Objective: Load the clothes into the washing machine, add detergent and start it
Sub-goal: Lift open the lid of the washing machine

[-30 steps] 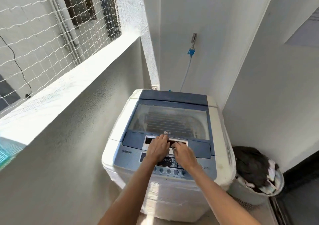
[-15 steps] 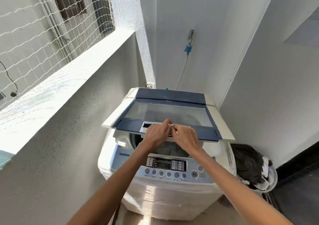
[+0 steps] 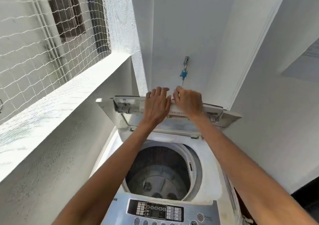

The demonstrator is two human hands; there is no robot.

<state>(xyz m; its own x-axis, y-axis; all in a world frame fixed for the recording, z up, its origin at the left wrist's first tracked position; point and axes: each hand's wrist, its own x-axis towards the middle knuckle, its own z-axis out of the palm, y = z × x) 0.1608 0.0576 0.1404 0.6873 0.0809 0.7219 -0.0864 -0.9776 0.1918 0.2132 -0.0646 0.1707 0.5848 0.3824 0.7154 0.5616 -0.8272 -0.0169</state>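
Two bare forearms reach out from the bottom of the view, passing over the control panel (image 3: 156,211) of the washing machine (image 3: 107,157), a grey strip of small buttons, a dark display and round knobs nearest to where the person stands. Just beyond the panel the round drum (image 3: 162,171) lies open to view, its perforated metal wall dark and a few dim shapes at its bottom too unclear to name; no clothes show inside it. Past the drum the lid (image 3: 174,121) stands folded up at the back of the machine, its pale underside facing the person. Both hands sit on the lid's raised upper edge, close beside each other. The left hand (image 3: 158,103) lies with its fingers spread and laid over the edge, a loose grip that presses rather than clenches. The right hand (image 3: 189,102) curls its fingers over the same edge, its grip closed on the lid. At the right edge of the machine a sliver of something dark shows low down, too little to identify. To the left a sunlit ledge (image 3: 57,104) runs along under a white net (image 3: 34,34) stretched across the opening. On the wall behind the lid hangs a metal tap (image 3: 186,62) with a blue fitting (image 3: 183,74) below it.
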